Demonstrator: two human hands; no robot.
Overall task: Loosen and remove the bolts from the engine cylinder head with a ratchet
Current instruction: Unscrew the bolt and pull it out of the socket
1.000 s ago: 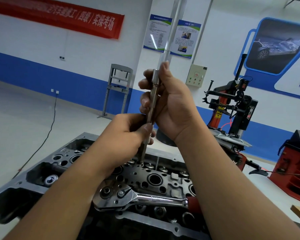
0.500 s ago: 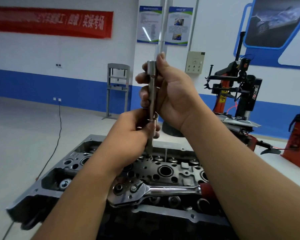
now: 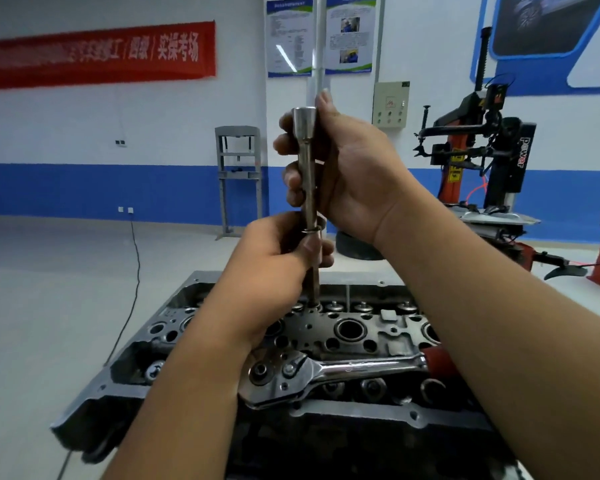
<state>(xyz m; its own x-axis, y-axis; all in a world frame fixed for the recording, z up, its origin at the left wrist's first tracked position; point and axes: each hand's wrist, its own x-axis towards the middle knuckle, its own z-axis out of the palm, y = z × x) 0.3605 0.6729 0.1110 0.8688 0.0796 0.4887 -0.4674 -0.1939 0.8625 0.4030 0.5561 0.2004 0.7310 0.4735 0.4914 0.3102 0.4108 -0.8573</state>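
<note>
A long steel socket extension (image 3: 307, 161) stands upright above the grey engine cylinder head (image 3: 392, 327), and a long bolt (image 3: 314, 287) hangs from its lower end over a hole in the head. My right hand (image 3: 347, 168) grips the upper part of the extension. My left hand (image 3: 278, 268) pinches the bolt just under a small washer. The chrome ratchet (image 3: 326, 372) with a red grip lies flat on the head in front, untouched.
A red and black tyre changer (image 3: 489, 161) stands to the right. A grey shop press frame (image 3: 238, 178) stands by the blue-and-white wall behind. A black cable (image 3: 132, 289) runs across the floor on the left.
Extension and bolt sit lower in view than a second ago, and the bolt tip is now above the head's surface. Both hands keep their grips. The camera has tilted and moved closer.
</note>
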